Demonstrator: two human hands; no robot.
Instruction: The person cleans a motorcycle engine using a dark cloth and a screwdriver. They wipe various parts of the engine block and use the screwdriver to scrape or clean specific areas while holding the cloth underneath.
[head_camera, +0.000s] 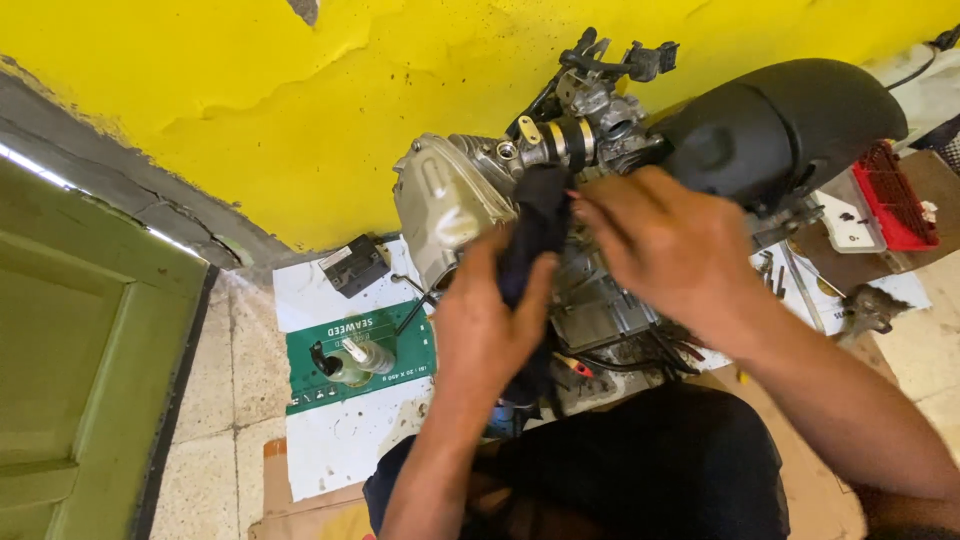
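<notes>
A grey metal engine (452, 198) lies on the floor against the yellow wall, with its throttle body (590, 118) and a black air-box cover (780, 125) to the right. My left hand (490, 320) grips a dark cloth (538, 225) pressed against the engine's side, just under the throttle body. My right hand (665, 245) holds the upper end of the same cloth, fingers curled by the engine's middle. The part of the engine under both hands is hidden.
A white and green flattened carton (345, 400) lies on the tiled floor with a small metal part (362, 358) and a black box-shaped part (355, 265) on it. A red tray (895, 195) and loose tools sit at right. A green door (90, 360) stands at left.
</notes>
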